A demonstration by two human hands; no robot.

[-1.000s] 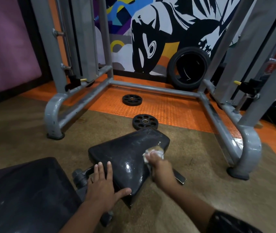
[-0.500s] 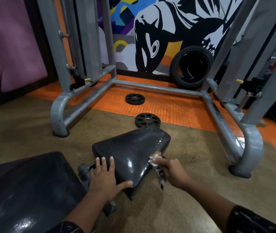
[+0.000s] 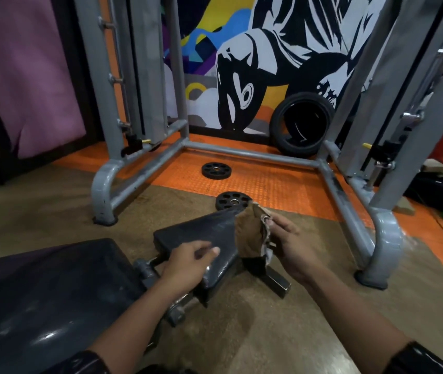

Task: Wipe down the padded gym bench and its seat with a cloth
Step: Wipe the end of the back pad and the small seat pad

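I see the bench pad (image 3: 39, 300) at my near left and the seat (image 3: 201, 238) just beyond it. Behind the seat two weight plates (image 3: 232, 201) lie inside the frame (image 3: 252, 155); a tyre (image 3: 302, 128) leans behind it.

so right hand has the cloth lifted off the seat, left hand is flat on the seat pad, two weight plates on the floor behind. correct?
One error: the left hand isn't flat on the seat pad. The head view shows it raised, fingers loosely curled above the pad's near edge. The rest holds: the right hand holds the cloth lifted off the seat, and two weight plates lie on the floor behind.
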